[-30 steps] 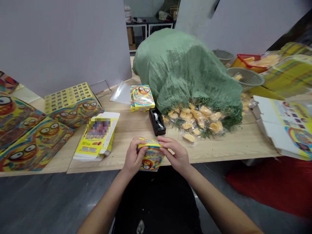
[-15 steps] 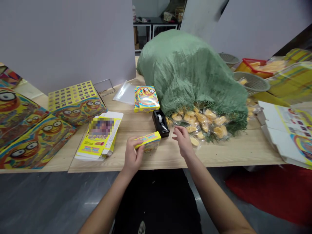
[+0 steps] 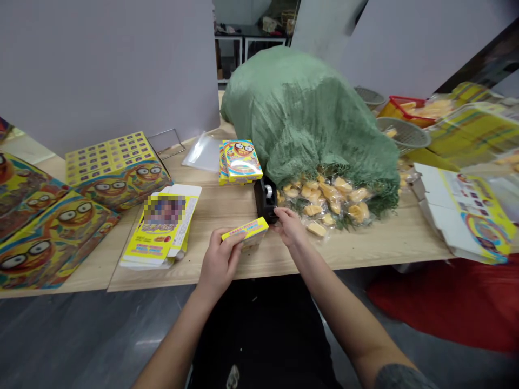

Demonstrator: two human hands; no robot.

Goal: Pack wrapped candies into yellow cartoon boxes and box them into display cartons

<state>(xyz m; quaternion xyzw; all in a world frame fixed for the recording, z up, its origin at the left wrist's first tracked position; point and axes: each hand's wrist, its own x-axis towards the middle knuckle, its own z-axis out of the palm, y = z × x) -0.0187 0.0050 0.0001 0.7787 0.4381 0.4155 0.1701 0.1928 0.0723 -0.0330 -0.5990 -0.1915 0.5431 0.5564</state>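
Watching over the link, I see the left hand (image 3: 220, 263) holding a small yellow printed box (image 3: 245, 232) over the near part of the worktop (image 3: 357, 251), its fingers (image 3: 229, 237) closed around the box's lower side. The right hand (image 3: 290, 228) sits right up against a black tape dispenser (image 3: 265, 201), with its fingers (image 3: 279, 215) drawn narrow; I can't tell whether they are touching it or just beside it.

The grip looks like the weak spot to me: the box is held from one side only, so a slip could drop it onto the worktop. A careless nudge from the right hand could shove the dispenser, which may be light, into the clear packets of orange-yellow pieces (image 3: 324, 202) spilling from the green mesh sack (image 3: 308, 113). (From here, I'd worry about that slumped sack too, since it leans over the packets.) A wide sweep of the left arm could also catch the stack of flat printed cartons (image 3: 164, 229) or the finished boxes (image 3: 239, 161) near the dispenser.
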